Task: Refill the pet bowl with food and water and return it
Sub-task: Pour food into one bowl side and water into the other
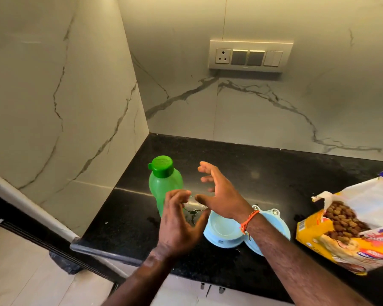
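Note:
A light blue double pet bowl (223, 230) sits on the black counter (263, 173), partly under my right forearm; its left compartment looks bare. A green water bottle (164, 184) with its green cap on stands upright to the left of the bowl. My left hand (179, 224) hovers in front of the bottle's lower part, fingers loosely curled, holding nothing. My right hand (219, 191) is spread in the air just right of the bottle, above the counter, holding nothing. An open yellow bag of brown kibble (345, 226) lies at the right.
Marble walls close the corner at left and behind. A switch and socket panel (250, 55) is mounted on the back wall. A small wet patch (192, 213) lies on the counter by the bottle. The counter's front edge (93, 250) drops to a tiled floor.

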